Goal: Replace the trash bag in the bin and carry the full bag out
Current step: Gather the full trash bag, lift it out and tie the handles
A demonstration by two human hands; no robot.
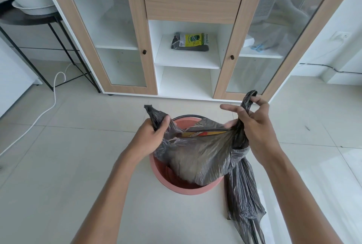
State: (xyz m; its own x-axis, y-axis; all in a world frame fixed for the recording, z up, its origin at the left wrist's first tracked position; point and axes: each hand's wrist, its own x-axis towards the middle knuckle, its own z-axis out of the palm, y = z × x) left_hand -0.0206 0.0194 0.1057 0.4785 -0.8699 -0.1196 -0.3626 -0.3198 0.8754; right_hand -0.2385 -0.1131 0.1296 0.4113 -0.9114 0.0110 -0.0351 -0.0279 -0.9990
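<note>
Gripping the bag (197, 157) over the bin (168, 183): my left hand (150, 136) fisted on one handle, right hand (254, 126) pinching the other (forefinger splayed).

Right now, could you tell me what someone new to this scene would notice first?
Two bare hands dominate the middle: the left hand and the right hand each grip a handle of a dark trash bag sitting in a pink bin on the pale tiled floor. Another dark bag hangs beside the bin on the right. Behind, a yellow-labelled pack of bags lies on the cabinet's open middle shelf.
</note>
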